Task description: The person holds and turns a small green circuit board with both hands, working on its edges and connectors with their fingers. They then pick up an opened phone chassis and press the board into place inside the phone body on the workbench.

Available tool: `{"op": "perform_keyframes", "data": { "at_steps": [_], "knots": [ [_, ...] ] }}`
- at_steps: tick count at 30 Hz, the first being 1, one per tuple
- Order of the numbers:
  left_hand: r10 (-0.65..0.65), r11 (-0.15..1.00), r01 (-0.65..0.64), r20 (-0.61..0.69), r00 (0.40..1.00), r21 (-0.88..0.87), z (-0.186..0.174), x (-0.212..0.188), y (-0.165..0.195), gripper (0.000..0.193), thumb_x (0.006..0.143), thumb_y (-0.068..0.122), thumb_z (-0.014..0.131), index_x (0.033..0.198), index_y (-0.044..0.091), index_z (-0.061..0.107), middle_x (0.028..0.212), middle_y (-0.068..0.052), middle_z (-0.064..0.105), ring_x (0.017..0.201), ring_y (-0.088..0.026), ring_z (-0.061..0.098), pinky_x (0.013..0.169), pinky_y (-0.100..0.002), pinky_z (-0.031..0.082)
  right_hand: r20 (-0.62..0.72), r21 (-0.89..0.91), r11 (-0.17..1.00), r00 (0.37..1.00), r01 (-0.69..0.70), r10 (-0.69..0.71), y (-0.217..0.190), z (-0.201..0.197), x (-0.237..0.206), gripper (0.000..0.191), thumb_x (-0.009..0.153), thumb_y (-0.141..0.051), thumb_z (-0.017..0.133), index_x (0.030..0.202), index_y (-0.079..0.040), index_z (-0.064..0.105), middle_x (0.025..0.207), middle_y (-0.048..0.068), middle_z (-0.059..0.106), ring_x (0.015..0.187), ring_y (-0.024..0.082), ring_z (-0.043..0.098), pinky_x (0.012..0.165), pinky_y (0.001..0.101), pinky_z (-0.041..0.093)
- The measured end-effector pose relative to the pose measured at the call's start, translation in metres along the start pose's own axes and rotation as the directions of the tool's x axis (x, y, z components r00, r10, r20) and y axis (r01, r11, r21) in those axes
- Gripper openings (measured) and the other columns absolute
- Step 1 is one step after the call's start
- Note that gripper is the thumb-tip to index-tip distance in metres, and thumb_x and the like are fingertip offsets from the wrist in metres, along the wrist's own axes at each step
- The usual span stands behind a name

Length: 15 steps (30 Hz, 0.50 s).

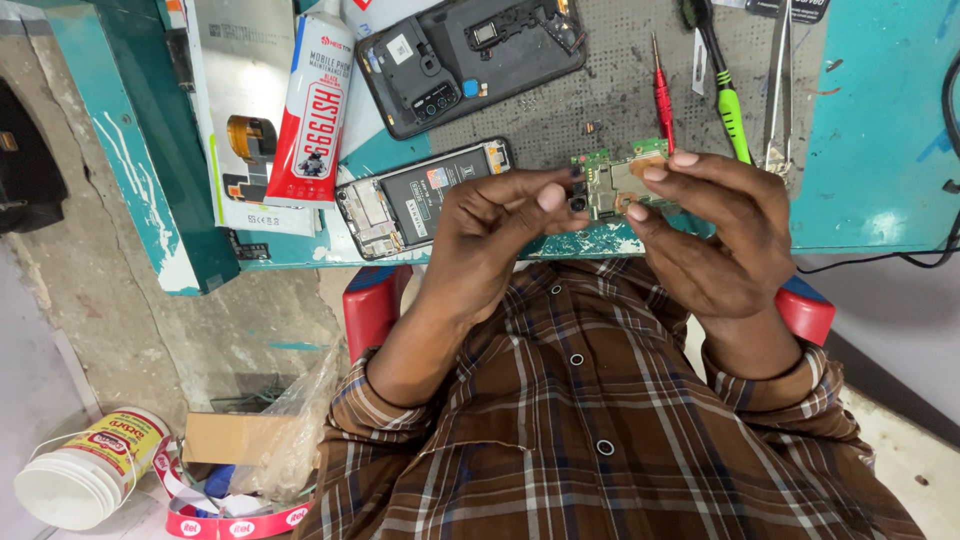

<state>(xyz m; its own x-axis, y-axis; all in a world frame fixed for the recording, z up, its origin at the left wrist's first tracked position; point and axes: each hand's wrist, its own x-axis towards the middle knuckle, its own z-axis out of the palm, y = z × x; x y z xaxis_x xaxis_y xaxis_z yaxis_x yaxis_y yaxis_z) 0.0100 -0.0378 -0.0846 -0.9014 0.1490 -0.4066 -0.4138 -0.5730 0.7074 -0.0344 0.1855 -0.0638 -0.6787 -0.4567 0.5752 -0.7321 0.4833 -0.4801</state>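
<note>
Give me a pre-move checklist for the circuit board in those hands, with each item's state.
1. Circuit board held by both hands: ok, left hand and right hand pinch it.
2. Small camera module at left fingertips: ok, visible.
3. Board clear of the bench: ok, lifted.
4. Open phone body within reach: ok, beside left hand.
5. Red screwdriver and tweezers free: ok, lying untouched.
6. Module seated or loose: cannot tell.

We see a green circuit board [625, 180] w/ a tan patch, red [661, 100] & green-handled [729, 105] screwdrivers, red-white glue tube [318, 110] near the teal bench's [870, 130] left edge, brown plaid shirt [600, 430], red stool [372, 305].
</note>
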Motion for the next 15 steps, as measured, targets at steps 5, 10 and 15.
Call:
{"op": "perform_keyframes", "data": {
  "at_steps": [5, 10, 15],
  "knots": [
    [0.039, 0.998, -0.04, 0.019, 0.999, 0.039, 0.0014, -0.0004, 0.001, 0.023, 0.105, -0.001, 0.067, 0.128, -0.004, 0.07, 0.116, -0.015, 0.076, 0.105, -0.022, 0.075, 0.098, -0.036, 0.063, 0.001, 0.003, 1.0, 1.0, -0.011, 0.011, 0.0005, -0.0006, 0.0003, 0.018, 0.089, 0.004, 0.091, 0.099, -0.005, 0.079, 0.118, 0.012, 0.072, 0.119, 0.031, 0.064, 0.093, 0.0389, 0.062],
    [0.1, 0.993, -0.101, 0.031, 0.995, 0.056, 0.0041, 0.0001, 0.0042, 0.025, 0.105, -0.003, 0.066, 0.13, -0.004, 0.069, 0.122, -0.014, 0.075, 0.111, -0.02, 0.074, 0.104, -0.037, 0.063, 0.01, 0.005, 1.0, 1.0, -0.021, 0.021, 0.0003, -0.0027, 0.0005, 0.018, 0.09, 0.004, 0.091, 0.1, -0.005, 0.079, 0.118, 0.012, 0.072, 0.12, 0.031, 0.064, 0.094, 0.0388, 0.062],
    [0.078, 0.996, -0.077, -0.024, 0.997, 0.039, 0.0067, 0.0024, 0.01, 0.031, 0.102, -0.006, 0.067, 0.133, -0.004, 0.066, 0.126, -0.013, 0.073, 0.107, -0.016, 0.073, 0.097, -0.034, 0.063, 0.006, 0.032, 0.999, 1.0, -0.016, 0.016, 0.0002, -0.002, 0.0016, 0.018, 0.088, 0.004, 0.091, 0.096, -0.005, 0.078, 0.116, 0.013, 0.073, 0.119, 0.031, 0.064, 0.093, 0.0391, 0.062]
  ]
}}
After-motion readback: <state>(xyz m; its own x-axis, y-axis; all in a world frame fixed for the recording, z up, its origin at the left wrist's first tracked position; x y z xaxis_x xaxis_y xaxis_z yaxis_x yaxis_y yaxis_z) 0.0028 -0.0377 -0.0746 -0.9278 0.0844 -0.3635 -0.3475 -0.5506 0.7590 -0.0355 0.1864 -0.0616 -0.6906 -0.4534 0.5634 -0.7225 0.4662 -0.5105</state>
